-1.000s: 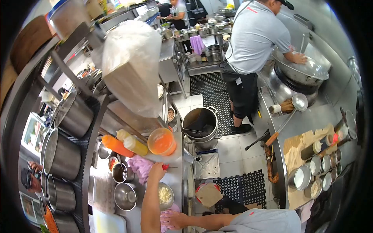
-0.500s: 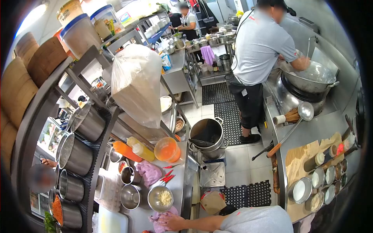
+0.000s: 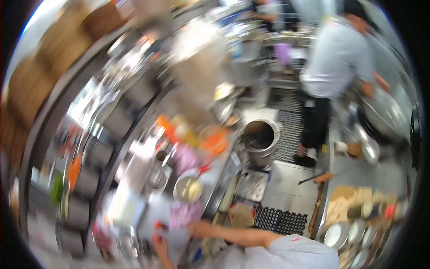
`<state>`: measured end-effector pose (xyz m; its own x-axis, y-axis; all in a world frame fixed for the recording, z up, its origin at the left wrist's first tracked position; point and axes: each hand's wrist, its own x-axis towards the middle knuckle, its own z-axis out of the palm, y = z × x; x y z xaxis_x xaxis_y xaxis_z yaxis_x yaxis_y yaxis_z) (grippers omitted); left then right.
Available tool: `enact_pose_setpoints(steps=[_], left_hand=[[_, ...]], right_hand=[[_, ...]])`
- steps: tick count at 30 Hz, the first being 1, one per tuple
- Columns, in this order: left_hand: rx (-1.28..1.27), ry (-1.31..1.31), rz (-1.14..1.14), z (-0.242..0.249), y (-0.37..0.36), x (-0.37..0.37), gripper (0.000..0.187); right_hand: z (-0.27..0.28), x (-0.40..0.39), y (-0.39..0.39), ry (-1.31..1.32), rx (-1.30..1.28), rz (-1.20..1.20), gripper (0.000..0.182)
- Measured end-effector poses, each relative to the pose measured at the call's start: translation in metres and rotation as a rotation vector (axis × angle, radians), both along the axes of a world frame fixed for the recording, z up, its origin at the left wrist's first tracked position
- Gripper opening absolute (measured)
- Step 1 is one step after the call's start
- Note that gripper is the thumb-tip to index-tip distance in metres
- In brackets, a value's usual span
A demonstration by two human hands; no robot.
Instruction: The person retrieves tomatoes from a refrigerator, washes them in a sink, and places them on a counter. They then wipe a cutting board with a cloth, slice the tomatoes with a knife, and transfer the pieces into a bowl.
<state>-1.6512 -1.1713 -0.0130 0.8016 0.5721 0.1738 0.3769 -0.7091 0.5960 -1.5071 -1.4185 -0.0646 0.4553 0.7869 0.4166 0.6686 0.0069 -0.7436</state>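
Motion blur covers the whole view. My left hand (image 3: 160, 245) is at the bottom, over the steel counter, its fingers drawn together at a small blurred red thing (image 3: 159, 225); I cannot tell what it is. My right hand (image 3: 199, 229) reaches across from the right, low over the counter at the near edge of a pink-purple cloth (image 3: 184, 214), its fingers smeared. Just beyond the cloth stands a steel bowl (image 3: 178, 190) with pale yellow chopped food (image 3: 192, 190) in it. Red chillies (image 3: 204, 169) lie behind the bowl.
Squeeze bottles (image 3: 166, 127) and an orange tub (image 3: 215, 140) stand farther along the counter. A rack of steel pots (image 3: 98, 152) rises on the left. On the floor is a large pot (image 3: 259, 136). A co-worker (image 3: 336, 58) bends over a wok (image 3: 385, 110) at the right.
The view has swung, shifting the scene rightward at the back. My right hand has come off the purple cloth's middle to its near edge. My left hand has come into view.
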Motion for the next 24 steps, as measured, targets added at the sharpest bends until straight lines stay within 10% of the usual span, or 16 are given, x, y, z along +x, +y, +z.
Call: enact_pose_setpoints(steps=[1,2,5,6,7,11,21,24], left_hand=[[0.081,0.080,0.158,0.021,-0.025,0.018,0.030],[0.162,0.098,0.165,0.026,-0.031,0.023,0.038],[0.287,-0.060,0.171,-0.069,0.023,0.013,0.084],[-0.082,-0.174,0.287,-0.051,0.005,0.019,0.087],[0.213,0.061,0.419,-0.030,-0.009,0.021,0.092],[0.087,0.218,0.510,-0.028,0.013,0.034,0.104],[0.250,0.308,0.286,0.005,-0.026,0.086,0.072],[-0.034,0.195,0.317,0.018,-0.051,0.065,0.070]], right_hand=[[0.070,-0.002,-0.050,0.478,-0.215,-0.008,0.038],[-0.005,-0.008,-0.051,0.644,0.022,0.089,0.036],[-0.011,-0.010,-0.129,0.550,-0.252,-0.241,0.030],[-0.030,-0.012,-0.154,0.424,-0.249,-0.337,0.028],[-0.039,-0.015,-0.179,0.483,-0.270,-0.426,0.026],[-0.087,-0.028,-0.250,0.567,-0.405,-0.557,0.024],[-0.016,-0.010,-0.158,0.486,-0.344,-0.219,0.023],[0.014,-0.014,-0.121,0.681,-0.268,-0.120,0.024]])
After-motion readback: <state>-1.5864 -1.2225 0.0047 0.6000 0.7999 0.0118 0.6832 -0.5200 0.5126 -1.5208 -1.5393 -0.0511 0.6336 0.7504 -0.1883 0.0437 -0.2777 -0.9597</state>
